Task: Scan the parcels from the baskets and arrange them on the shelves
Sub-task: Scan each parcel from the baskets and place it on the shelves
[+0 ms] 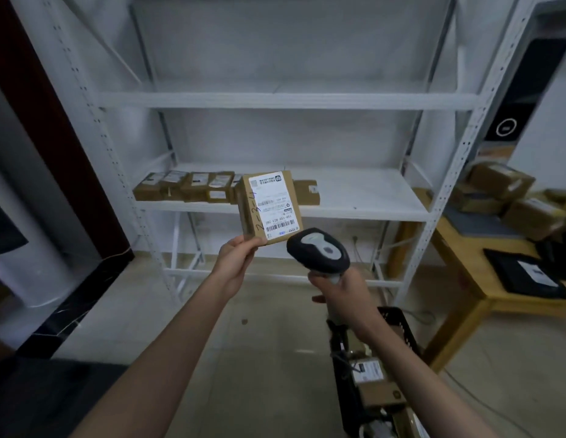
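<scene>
My left hand point(235, 259) pinches the lower corner of a small brown cardboard parcel point(269, 207) with a white barcode label, held upright in front of the white shelf unit point(284, 101). My right hand point(341, 292) grips the handle of a grey-and-black barcode scanner point(318, 249), whose head sits just below and right of the parcel's label. A row of several similar parcels point(183, 186) lies on the left of the middle shelf point(354, 192). A black basket point(370, 368) on the floor under my right arm holds more labelled parcels.
A wooden table point(471, 279) at the right carries a pile of cardboard boxes point(509, 200) and a black mat with a white label point(528, 275). A dark red wall edge and white cylinder stand at the left. The upper shelves hold nothing.
</scene>
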The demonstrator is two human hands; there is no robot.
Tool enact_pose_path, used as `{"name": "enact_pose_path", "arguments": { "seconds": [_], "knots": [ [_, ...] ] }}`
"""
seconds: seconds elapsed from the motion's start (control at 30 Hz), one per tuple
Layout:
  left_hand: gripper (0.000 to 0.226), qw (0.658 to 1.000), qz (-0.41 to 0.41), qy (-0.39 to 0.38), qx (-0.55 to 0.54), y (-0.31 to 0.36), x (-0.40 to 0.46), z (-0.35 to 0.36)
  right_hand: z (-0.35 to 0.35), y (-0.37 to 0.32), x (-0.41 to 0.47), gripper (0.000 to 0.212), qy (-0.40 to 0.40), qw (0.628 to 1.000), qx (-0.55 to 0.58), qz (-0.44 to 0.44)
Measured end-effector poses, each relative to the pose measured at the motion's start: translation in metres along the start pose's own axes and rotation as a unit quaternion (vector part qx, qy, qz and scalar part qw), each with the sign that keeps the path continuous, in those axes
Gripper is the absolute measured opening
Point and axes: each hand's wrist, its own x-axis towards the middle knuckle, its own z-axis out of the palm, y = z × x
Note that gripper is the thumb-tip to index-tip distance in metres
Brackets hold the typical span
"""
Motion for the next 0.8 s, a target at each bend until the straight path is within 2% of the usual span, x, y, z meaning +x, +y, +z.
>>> {"name": "enact_pose_path", "arguments": {
  "seconds": [0.23,0.53,0.67,0.8],
  "knots": [
    [0.03,0.999,0.027,0.017,0.007,0.0,0.016,0.008,-0.009,-0.005,0.019,0.022,-0.034,0.999,0.003,0.007],
    [0.034,0.999,0.031,0.028,0.004,-0.003,0.036,0.025,-0.034,0.003,0.037,0.023,-0.025,1.0,-0.006,0.013],
    [0.036,0.999,0.03,0.021,0.007,-0.005,0.045,0.033,-0.047,0.01,0.05,0.022,-0.01,1.0,0.014,0.022],
    [0.029,1.0,0.004,0.023,-0.016,-0.011,0.053,0.04,-0.061,0.018,0.067,0.017,0.02,0.995,0.084,0.039]
  ]
}}
